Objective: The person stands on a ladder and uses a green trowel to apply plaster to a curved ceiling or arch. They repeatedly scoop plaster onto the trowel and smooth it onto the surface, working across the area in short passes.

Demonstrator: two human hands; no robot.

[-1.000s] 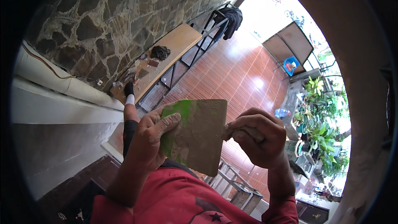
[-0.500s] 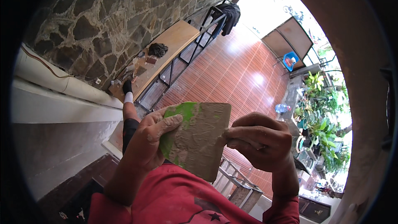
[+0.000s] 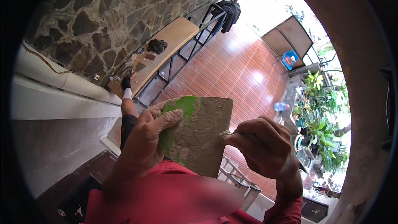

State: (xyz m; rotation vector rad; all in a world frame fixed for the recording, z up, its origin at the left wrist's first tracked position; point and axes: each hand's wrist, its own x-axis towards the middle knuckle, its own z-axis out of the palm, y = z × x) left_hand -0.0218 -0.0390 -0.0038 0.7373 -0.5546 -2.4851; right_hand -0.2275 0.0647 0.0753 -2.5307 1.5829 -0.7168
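Observation:
A flat, rounded-corner green plate point(image 3: 204, 130), smeared over most of its face with grey-brown paste, is held up in front of my chest. My left hand point(image 3: 152, 132) grips its left side, thumb on top and fingers behind; the thumb is coated with dried paste. At the plate's right edge, my right hand point(image 3: 265, 147) is closed in a pinch on a small lump of paste point(image 3: 224, 134). The lump seems to touch or nearly touch the edge. The other fingers of that hand are curled in.
My left foot point(image 3: 126, 82) rests on a long wooden board point(image 3: 170, 37) on a black metal frame. A dark crumpled bag point(image 3: 157, 46) and scraps lie there, beside a stone wall point(image 3: 95, 20). A wooden stand point(image 3: 244, 191) is below right; potted plants point(image 3: 323, 128) line the right.
My right hand has turned and drawn slightly off the plate's edge, and a pale lump now shows at its fingertips. The plate has risen a little, still in my left hand.

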